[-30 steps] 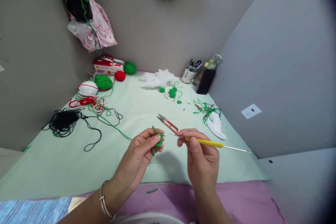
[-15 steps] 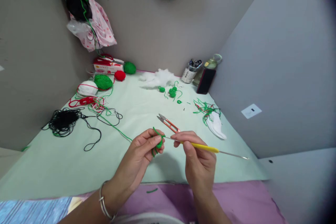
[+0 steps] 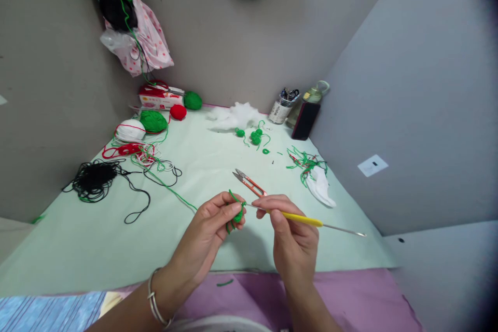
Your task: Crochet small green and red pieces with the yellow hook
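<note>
My left hand [image 3: 212, 225] pinches a small green crochet piece [image 3: 238, 214] between thumb and fingers, with green yarn looped around the fingers. From that hand a green strand [image 3: 175, 193] runs left over the table to the tangled yarn. My right hand [image 3: 293, 228] grips a yellow-handled crochet hook [image 3: 301, 218] like a pen. The hook's thin metal tip meets the top of the green piece; the exact stitch is too small to make out. Just beyond my hands lie orange thread snips [image 3: 251, 184], blades pointing away to the left.
Black yarn [image 3: 95, 176], a white ball [image 3: 130, 130], a green ball [image 3: 153, 121] and a red ball [image 3: 178, 112] lie left. White stuffing [image 3: 237, 114] and small green crocheted pieces [image 3: 256, 137] are behind. Right are yarn scraps [image 3: 305, 161], a phone [image 3: 306, 121] and a pen cup [image 3: 280, 109].
Both hands stay nearly in place. The green piece and left fingertips have shifted slightly right, while the crochet hook and right hand have moved slightly left.
</note>
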Motion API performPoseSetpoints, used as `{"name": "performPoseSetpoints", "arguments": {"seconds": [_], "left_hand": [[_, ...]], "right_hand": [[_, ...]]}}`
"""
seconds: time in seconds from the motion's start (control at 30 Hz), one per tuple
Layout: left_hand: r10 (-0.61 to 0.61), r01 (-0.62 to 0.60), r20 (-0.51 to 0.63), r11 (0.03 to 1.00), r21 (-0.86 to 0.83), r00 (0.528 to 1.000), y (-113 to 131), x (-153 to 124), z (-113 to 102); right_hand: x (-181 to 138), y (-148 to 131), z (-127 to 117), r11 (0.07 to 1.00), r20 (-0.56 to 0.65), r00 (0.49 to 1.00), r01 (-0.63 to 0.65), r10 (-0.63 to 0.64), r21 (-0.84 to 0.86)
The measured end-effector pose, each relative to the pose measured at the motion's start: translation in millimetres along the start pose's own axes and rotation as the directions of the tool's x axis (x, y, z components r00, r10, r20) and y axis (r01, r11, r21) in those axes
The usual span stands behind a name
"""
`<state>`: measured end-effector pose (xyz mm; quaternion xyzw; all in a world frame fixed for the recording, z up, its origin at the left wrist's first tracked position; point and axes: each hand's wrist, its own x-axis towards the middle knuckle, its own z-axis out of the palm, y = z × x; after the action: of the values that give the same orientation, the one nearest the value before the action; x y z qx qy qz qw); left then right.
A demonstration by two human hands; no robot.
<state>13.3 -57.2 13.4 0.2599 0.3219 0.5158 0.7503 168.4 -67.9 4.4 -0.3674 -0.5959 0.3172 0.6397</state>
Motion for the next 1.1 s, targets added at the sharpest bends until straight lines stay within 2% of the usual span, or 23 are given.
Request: {"name": "performPoseSetpoints", "arguments": {"seconds": [0.13, 0.27, 0.37, 0.43, 0.5, 0.57, 0.63, 0.7, 1.0, 1.1], "left_hand": [[0.012, -0.013, 0.019, 0.999, 0.030, 1.000, 0.0, -0.7, 1.2], [0.057, -0.057, 0.004, 0.996, 0.065, 0.998, -1.9, -2.0, 1.9], [0.119, -0.116, -0.024, 0.987, 0.112, 0.993, -5.8, -3.5, 0.6], [0.129, -0.125, -0.029, 0.986, 0.107, 0.991, -8.2, -4.6, 0.2], [0.065, -0.065, -0.010, 0.997, 0.052, 0.998, -9.5, -5.4, 0.7], [-0.030, 0.030, 0.025, 0.999, -0.011, 0.999, -9.1, -5.7, 1.7], [-0.098, 0.100, 0.049, 0.994, -0.038, 0.994, -7.4, -5.6, 2.7], [-0.116, 0.118, 0.056, 0.992, -0.036, 0.992, -4.6, -5.4, 3.5], [-0.086, 0.084, 0.031, 0.995, 0.052, 0.996, 9.4, -4.9, -0.1], [-0.044, 0.042, 0.016, 0.993, 0.111, 0.999, 8.4, -4.8, -0.8]], "right_hand": [[-0.3, 1.3, 2.4, 1.000, 0.003, 1.000, -0.003, 0.003, 0.016], [-0.9, 2.5, 2.6, 0.999, 0.062, 0.997, 0.045, -0.043, -0.026], [-6.8, 7.1, 0.8, 0.951, 0.122, 0.977, 0.201, -0.177, -0.236], [-12.3, 12.3, 0.2, 0.835, 0.192, 0.930, 0.367, -0.314, -0.411], [-15.5, 16.9, 1.2, 0.758, 0.210, 0.891, 0.454, -0.403, -0.468], [-14.4, 18.8, 2.9, 0.825, 0.143, 0.915, 0.401, -0.377, -0.397], [-9.9, 17.7, 4.1, 0.928, 0.084, 0.964, 0.266, -0.252, -0.263], [-5.2, 15.3, 4.0, 0.979, 0.066, 0.988, 0.145, -0.136, -0.147], [2.1, 7.8, -7.3, 0.994, -0.067, 0.997, -0.041, 0.048, 0.102], [7.1, 4.1, -8.1, 0.965, -0.029, 0.990, -0.126, 0.136, 0.231]]}}
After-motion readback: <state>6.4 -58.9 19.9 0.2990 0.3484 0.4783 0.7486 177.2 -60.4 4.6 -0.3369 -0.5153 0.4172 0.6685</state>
